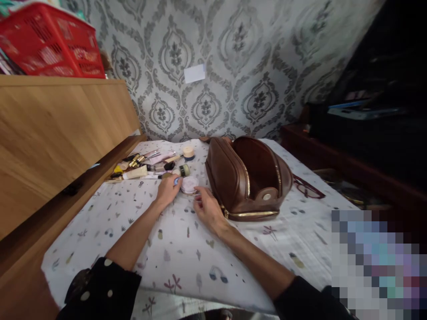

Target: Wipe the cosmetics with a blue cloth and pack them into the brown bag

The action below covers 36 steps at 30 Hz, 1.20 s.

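A round, pale pink compact (pixel 189 185) lies on the patterned white cloth between my two hands. My left hand (pixel 167 190) is at its left edge, fingers bent, with a small blue thing (pixel 176 181) at the fingertips that is too small to name. Thumb and fingers of my right hand (pixel 208 208) are curled at the compact's right rim. Just behind stand a small jar (pixel 184 170) and a cream-lidded jar (pixel 188 153). To the right of my right hand sits a brown leather toiletry bag (pixel 247 182), its zip undone and its inside dark.
Several cosmetics, including a cream tube (pixel 135 172), lie in a loose pile at the back left. Eyeglasses (pixel 308 189) rest right of the bag. A wooden cabinet (pixel 63 129) with a red basket (pixel 56 42) borders the left side; a patterned wall (pixel 207 40) stands behind.
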{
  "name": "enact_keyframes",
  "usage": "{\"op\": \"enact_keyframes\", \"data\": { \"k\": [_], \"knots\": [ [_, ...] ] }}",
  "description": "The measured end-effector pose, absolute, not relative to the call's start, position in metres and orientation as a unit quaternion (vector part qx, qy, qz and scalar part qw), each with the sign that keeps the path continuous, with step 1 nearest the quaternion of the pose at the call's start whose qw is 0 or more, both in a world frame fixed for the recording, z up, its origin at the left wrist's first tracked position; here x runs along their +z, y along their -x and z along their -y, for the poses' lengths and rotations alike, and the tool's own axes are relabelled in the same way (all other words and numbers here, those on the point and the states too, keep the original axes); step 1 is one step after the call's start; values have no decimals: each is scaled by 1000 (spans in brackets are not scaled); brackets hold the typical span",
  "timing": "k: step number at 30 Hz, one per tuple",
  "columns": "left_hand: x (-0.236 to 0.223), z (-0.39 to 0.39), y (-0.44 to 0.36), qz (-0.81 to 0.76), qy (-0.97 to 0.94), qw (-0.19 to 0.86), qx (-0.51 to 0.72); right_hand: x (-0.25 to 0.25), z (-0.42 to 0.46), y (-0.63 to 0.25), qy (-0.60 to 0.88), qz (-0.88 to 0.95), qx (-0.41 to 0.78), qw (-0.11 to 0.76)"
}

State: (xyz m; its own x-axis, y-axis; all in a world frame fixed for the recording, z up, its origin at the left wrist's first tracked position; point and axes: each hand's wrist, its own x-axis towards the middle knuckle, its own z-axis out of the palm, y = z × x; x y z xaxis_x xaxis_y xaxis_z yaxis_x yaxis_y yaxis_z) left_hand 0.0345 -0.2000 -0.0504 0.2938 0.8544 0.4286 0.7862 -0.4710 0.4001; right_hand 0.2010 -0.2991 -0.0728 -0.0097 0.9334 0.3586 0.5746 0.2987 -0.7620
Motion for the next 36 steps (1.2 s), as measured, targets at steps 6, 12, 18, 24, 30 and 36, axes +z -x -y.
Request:
{"op": "enact_keyframes", "data": {
  "k": [6,12,18,24,30,36],
  "knots": [
    [-47,203,-35,-529,-796,52,291,-75,298,-203,538,680,216,448],
    [-45,205,-36,-533,-795,62,284,-76,298,-206,525,687,219,451],
    [-46,204,-37,-537,-792,74,281,-76,298,-207,527,692,228,438],
    [-46,204,-37,-533,-794,79,281,-81,296,-210,526,714,178,426],
    [-46,205,-36,-527,-796,90,284,-78,299,-211,539,710,196,409],
    [-49,203,-35,-504,-801,107,305,-77,298,-210,542,713,200,399]
  ]
}}
